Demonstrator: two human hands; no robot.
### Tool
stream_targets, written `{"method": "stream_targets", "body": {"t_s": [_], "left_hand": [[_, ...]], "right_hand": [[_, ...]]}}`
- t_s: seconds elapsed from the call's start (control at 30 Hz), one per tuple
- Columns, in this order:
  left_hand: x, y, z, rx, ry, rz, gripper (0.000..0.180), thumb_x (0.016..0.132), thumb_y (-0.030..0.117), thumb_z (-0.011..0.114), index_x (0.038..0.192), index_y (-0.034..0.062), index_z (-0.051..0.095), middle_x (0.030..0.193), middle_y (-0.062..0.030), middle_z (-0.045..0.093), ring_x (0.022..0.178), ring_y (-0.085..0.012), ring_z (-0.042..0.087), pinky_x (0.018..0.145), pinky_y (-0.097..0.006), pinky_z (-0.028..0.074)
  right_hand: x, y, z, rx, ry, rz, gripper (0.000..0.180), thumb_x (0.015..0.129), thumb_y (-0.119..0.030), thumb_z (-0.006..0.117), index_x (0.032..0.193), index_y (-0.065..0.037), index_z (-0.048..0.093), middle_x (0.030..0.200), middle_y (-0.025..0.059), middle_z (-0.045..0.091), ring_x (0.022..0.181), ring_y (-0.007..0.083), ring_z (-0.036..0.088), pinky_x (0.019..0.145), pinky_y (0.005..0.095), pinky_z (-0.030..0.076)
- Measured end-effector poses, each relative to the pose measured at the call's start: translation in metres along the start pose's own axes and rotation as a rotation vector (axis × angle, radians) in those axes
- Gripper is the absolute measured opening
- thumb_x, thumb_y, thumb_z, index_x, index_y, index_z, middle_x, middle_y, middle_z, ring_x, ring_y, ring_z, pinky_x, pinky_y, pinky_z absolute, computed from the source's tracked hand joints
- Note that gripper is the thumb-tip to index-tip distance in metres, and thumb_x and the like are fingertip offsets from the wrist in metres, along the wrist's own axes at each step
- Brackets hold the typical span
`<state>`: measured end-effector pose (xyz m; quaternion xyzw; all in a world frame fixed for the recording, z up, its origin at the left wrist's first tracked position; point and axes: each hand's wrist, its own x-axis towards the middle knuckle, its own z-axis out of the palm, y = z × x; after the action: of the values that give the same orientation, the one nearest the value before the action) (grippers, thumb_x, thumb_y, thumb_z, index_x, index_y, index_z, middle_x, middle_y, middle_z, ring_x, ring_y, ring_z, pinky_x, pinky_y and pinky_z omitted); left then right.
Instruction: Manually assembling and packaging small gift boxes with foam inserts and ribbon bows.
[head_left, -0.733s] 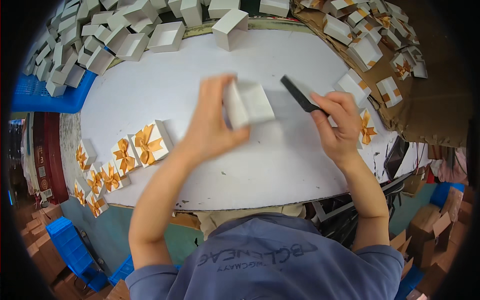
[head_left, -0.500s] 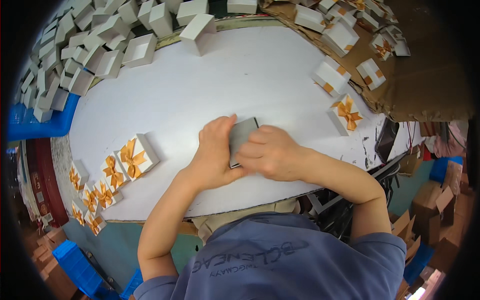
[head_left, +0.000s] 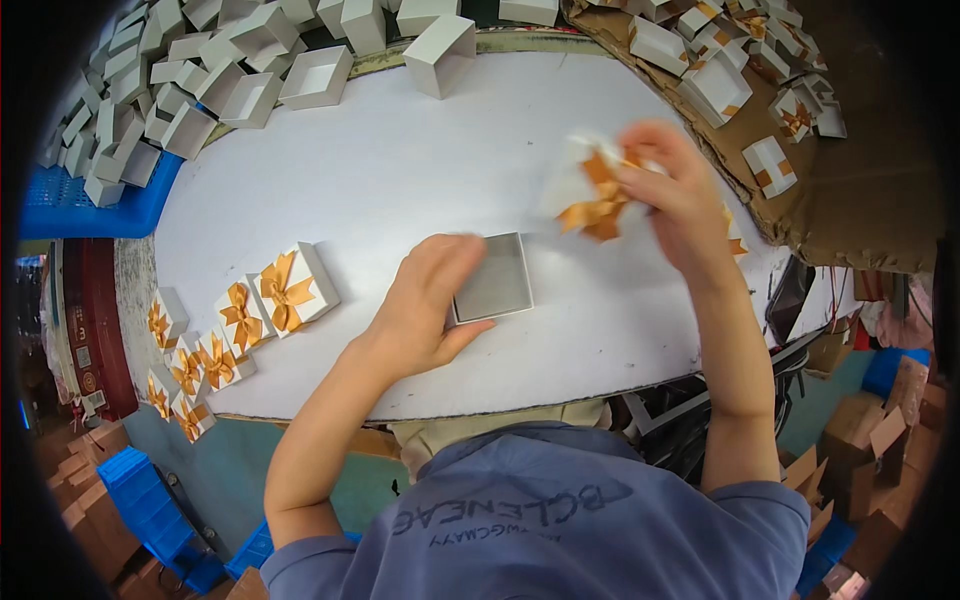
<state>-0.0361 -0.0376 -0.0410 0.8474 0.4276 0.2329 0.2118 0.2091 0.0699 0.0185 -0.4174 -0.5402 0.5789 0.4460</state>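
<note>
A shallow white box base (head_left: 526,270) with a grey inside lies on the white table in front of me, tilted slightly. Along its left side and near corner my left hand (head_left: 425,305) grips it, thumb at the near edge and fingers at the far left. Up and to the right, my right hand (head_left: 672,185) pinches a white lid (head_left: 572,168) with a gold ribbon bow, bow facing up and blurred by motion. Behind the right wrist, part of another gold bow (head_left: 737,243) shows; the rest of that piece is hidden.
At left stand several bow-topped white boxes (head_left: 318,280). White box parts (head_left: 318,78) pile up at the far left over a blue crate (head_left: 95,205). A brown carton (head_left: 840,225) with ribboned lids (head_left: 768,165) stands at the far right.
My right hand has left the box base and moved right and away, now holding a bow-topped lid. The left hand stays on the base, whose grey inside is now uncovered. The view has shifted slightly.
</note>
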Motion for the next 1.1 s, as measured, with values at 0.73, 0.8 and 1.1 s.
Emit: {"method": "stream_targets", "body": {"t_s": [0.73, 0.8, 1.1], "left_hand": [[-0.058, -0.065, -0.108, 0.405, 0.385, -0.517, 0.067, 0.071, 0.043, 0.069, 0.125, 0.0076, 0.05, 0.126, -0.0136, 0.052, 0.119, -0.0306, 0.046, 0.101, -0.044, 0.028], [-0.125, -0.107, -0.161, 0.731, 0.432, -0.877, 0.065, 0.076, 0.048, 0.065, 0.125, 0.0092, 0.051, 0.13, -0.0127, 0.05, 0.119, -0.0309, 0.046, 0.1, -0.045, 0.031], [-0.249, -0.113, -0.143, 0.494, 0.617, -1.125, 0.062, 0.079, 0.049, 0.061, 0.121, 0.0048, 0.052, 0.121, -0.0155, 0.051, 0.11, -0.0308, 0.052, 0.09, -0.032, 0.043]], "right_hand": [[-0.036, 0.05, 0.05, -0.98, -0.389, -0.403, 0.063, 0.075, -0.023, 0.067, 0.13, -0.003, 0.043, 0.128, 0.0178, 0.042, 0.11, 0.0345, 0.046, 0.097, 0.0408, 0.031], [-0.044, 0.047, 0.068, -1.059, -0.452, -0.525, 0.076, 0.066, -0.026, 0.074, 0.131, -0.003, 0.041, 0.129, 0.0196, 0.039, 0.11, 0.0348, 0.045, 0.097, 0.0379, 0.033], [0.023, 0.084, 0.182, -0.456, -0.394, -0.537, 0.07, 0.071, -0.026, 0.073, 0.13, -0.006, 0.043, 0.12, 0.0174, 0.042, 0.108, 0.0303, 0.046, 0.092, 0.0364, 0.04]]}}
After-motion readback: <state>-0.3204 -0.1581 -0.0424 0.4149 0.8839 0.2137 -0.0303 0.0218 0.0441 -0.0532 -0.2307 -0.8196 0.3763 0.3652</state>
